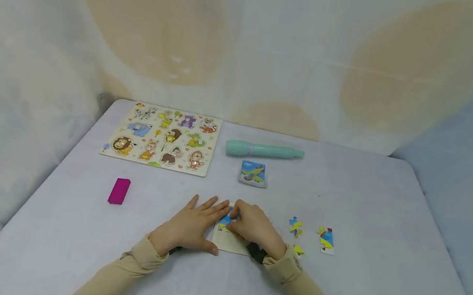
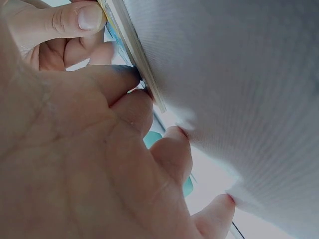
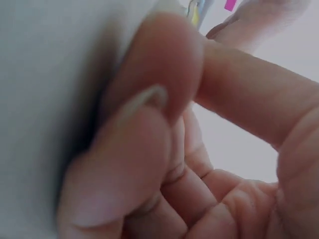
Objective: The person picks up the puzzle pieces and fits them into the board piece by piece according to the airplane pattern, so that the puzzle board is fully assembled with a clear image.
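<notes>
A small pale jigsaw board [image 1: 230, 245] lies on the table, with blue and yellow pieces in its upper part. My left hand [image 1: 190, 223] is spread flat, its fingertips at the board's left and upper edge; in the left wrist view the board [image 2: 130, 45] stands edge-on beside those fingers. Over the board, my right hand [image 1: 255, 227] has its thumb and index finger bent together around a blue jigsaw piece [image 1: 235, 214]. Fingers mostly hide that piece in the right wrist view. Right of this hand lie loose jigsaw pieces [image 1: 295, 227], one partly behind the sleeve.
A joined blue-and-yellow section [image 1: 327, 240] lies farther right. Behind the hands are a small airplane picture packet [image 1: 253, 173] and a teal tube [image 1: 271, 151]. An animal puzzle board [image 1: 158, 141] occupies the back left, with a magenta block [image 1: 119, 191] in front.
</notes>
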Available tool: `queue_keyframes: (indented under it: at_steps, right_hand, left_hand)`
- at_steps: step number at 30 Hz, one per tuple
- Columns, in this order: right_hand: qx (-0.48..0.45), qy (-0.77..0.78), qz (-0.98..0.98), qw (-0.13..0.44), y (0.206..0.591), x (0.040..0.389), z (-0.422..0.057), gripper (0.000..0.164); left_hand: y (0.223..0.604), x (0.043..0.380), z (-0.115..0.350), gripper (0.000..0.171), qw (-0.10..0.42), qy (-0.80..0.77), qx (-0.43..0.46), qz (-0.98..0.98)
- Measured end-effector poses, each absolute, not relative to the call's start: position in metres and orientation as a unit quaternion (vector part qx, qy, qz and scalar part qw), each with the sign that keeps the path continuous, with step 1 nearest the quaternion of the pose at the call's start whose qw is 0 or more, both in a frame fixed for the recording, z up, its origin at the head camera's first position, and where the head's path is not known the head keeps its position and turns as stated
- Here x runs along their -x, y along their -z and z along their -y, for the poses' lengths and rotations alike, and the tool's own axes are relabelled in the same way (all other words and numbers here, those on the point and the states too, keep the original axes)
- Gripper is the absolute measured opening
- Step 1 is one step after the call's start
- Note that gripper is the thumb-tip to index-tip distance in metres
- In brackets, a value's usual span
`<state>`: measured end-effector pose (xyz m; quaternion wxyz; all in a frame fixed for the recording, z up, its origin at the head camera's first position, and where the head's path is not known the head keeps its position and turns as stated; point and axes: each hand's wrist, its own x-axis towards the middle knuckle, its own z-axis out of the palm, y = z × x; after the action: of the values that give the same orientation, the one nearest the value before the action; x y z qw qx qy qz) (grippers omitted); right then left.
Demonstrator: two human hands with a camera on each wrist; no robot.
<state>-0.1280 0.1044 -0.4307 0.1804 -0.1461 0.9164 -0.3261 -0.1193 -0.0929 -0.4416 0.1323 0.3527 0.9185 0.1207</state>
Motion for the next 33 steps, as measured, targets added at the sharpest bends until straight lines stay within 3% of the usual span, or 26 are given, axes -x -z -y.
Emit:
queue_keyframes:
  at_steps: [6, 9, 12, 19, 23, 26, 33]
  right_hand:
    - [0.164, 0.369, -0.893, 0.198, 0.434, 0.133, -0.116, 0.015]
    - [0.189, 0.400, -0.871, 0.214, 0.431, 0.139, -0.141, 0.011]
    - [0.180, 0.396, -0.881, 0.188, 0.428, 0.140, -0.178, 0.014]
    - [0.106, 0.372, -0.911, 0.146, 0.434, 0.124, -0.249, 0.045]
    - [0.113, 0.340, -0.926, 0.118, 0.434, 0.118, -0.259, 0.055]
    - [0.081, 0.305, -0.944, 0.093, 0.431, 0.118, -0.259, 0.054]
    - [0.051, 0.326, -0.935, 0.133, 0.431, 0.122, -0.256, 0.046]
  left_hand:
    - [0.442, 0.119, 0.092, 0.103, 0.132, -0.128, -0.347, -0.920]
    - [0.446, 0.119, 0.091, 0.103, 0.136, -0.132, -0.345, -0.919]
    - [0.448, 0.118, 0.090, 0.104, 0.141, -0.129, -0.342, -0.920]
    - [0.443, 0.120, 0.092, 0.105, 0.139, -0.107, -0.343, -0.923]
    - [0.443, 0.121, 0.092, 0.105, 0.139, -0.106, -0.341, -0.924]
    - [0.444, 0.121, 0.090, 0.105, 0.142, -0.111, -0.344, -0.922]
    - [0.444, 0.119, 0.090, 0.105, 0.146, -0.102, -0.338, -0.924]
